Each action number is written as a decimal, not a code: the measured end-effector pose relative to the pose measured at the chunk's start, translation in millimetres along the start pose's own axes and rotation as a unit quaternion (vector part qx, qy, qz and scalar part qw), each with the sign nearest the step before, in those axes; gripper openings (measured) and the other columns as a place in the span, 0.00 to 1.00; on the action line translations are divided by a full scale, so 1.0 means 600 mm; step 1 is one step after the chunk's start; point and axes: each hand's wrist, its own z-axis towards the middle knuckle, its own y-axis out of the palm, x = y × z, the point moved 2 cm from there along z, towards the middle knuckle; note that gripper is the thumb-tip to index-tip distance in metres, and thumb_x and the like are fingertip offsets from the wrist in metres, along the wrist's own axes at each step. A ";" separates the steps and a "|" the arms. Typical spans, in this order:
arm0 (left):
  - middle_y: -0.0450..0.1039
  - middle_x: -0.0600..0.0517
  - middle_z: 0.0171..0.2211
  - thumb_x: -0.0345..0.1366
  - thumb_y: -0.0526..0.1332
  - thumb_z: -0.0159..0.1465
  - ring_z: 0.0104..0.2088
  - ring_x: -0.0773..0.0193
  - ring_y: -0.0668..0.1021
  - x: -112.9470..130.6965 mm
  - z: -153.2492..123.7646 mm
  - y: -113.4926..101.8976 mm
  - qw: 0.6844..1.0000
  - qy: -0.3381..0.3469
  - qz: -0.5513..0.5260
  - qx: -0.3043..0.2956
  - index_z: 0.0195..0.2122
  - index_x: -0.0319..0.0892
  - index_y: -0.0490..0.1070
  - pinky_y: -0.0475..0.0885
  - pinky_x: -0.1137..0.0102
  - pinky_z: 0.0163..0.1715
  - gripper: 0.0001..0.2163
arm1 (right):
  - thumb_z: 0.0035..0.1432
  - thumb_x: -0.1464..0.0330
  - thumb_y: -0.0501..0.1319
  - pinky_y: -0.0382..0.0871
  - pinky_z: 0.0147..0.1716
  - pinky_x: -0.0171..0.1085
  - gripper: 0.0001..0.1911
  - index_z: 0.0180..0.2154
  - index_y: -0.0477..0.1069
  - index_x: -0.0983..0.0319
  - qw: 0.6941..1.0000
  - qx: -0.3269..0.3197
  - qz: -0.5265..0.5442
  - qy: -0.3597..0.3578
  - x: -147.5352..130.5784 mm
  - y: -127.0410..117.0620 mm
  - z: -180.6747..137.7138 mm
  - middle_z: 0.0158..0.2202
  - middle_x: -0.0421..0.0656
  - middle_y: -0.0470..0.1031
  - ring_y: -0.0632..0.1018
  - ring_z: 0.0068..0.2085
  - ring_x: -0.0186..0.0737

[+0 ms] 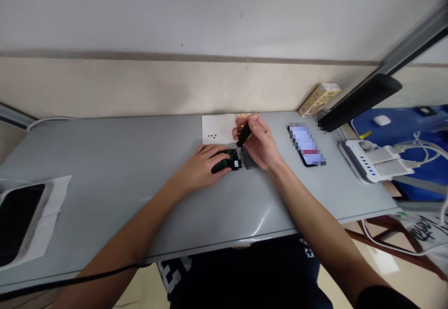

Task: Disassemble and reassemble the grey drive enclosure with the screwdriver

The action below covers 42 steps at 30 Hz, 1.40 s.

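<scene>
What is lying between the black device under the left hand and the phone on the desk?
In the head view, a small grey object sits there, just below the right hand.

An office or repair desk: a grey counter (105, 150) against a painted wall (175, 19), with a phone (306, 144), desk lamp (360, 101) and charging hub (371, 162) right of the right hand (258, 142).

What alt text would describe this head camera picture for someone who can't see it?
Seen from the person's head, their right hand points a black-and-yellow screwdriver at a small black device that their left hand holds on a grey desk. Behind lie a white paper with tiny dark specks and, to the right, a blurred phone.
</scene>
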 end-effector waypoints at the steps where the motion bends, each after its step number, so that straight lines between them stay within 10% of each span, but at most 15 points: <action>1: 0.73 0.48 0.57 0.42 0.61 0.70 0.58 0.53 0.73 0.000 0.000 0.000 1.000 -0.001 -0.001 0.000 0.52 0.48 0.75 0.67 0.53 0.59 0.12 | 0.58 0.52 0.67 0.70 0.34 0.37 0.20 0.35 0.59 0.56 1.000 0.001 0.005 0.004 0.000 -0.001 0.000 0.36 0.37 0.69 0.74 0.33 0.32; 7: 0.73 0.48 0.59 0.43 0.59 0.71 0.58 0.54 0.74 0.001 0.000 -0.002 1.000 0.001 0.019 -0.010 0.53 0.49 0.75 0.66 0.55 0.59 0.12 | 0.59 0.50 0.66 0.58 0.21 0.33 0.21 0.34 0.57 0.54 0.999 0.043 -0.026 -0.022 -0.001 -0.004 0.005 0.24 0.32 0.55 0.60 0.23 0.31; 17: 0.73 0.49 0.59 0.43 0.59 0.72 0.59 0.55 0.74 0.002 -0.001 -0.001 0.999 0.012 0.045 0.000 0.53 0.48 0.74 0.67 0.57 0.58 0.12 | 0.58 0.51 0.67 0.70 0.36 0.37 0.20 0.33 0.65 0.58 0.998 -0.010 0.062 0.021 -0.005 -0.011 0.002 0.38 0.39 0.69 0.75 0.35 0.32; 26: 0.73 0.48 0.59 0.43 0.59 0.72 0.59 0.53 0.74 0.001 -0.001 -0.002 0.999 0.014 0.048 -0.009 0.54 0.48 0.74 0.67 0.55 0.58 0.13 | 0.59 0.40 0.58 0.62 0.24 0.36 0.25 0.35 0.66 0.55 0.999 0.032 -0.008 -0.003 0.001 -0.004 0.008 0.22 0.34 0.58 0.63 0.23 0.32; 32: 0.73 0.47 0.58 0.43 0.59 0.72 0.58 0.54 0.74 0.001 -0.002 0.000 0.999 0.020 0.049 0.010 0.53 0.47 0.74 0.67 0.56 0.59 0.13 | 0.56 0.54 0.69 0.71 0.38 0.36 0.17 0.33 0.68 0.57 0.998 0.018 0.065 0.011 -0.004 -0.011 0.005 0.37 0.38 0.69 0.75 0.37 0.32; 37: 0.74 0.48 0.57 0.42 0.59 0.72 0.57 0.54 0.75 0.001 -0.001 0.000 0.998 0.024 0.057 0.003 0.53 0.46 0.74 0.68 0.56 0.58 0.12 | 0.55 0.51 0.70 0.62 0.23 0.34 0.25 0.29 0.56 0.57 0.999 0.040 0.015 0.019 0.005 -0.013 0.004 0.26 0.33 0.62 0.66 0.23 0.29; 42: 0.73 0.48 0.58 0.42 0.59 0.72 0.58 0.54 0.74 0.001 0.000 0.000 0.998 0.034 0.056 0.007 0.53 0.46 0.74 0.68 0.56 0.58 0.12 | 0.59 0.41 0.59 0.61 0.22 0.35 0.25 0.35 0.66 0.56 0.999 0.036 0.016 0.014 -0.008 -0.002 0.006 0.23 0.34 0.59 0.63 0.23 0.31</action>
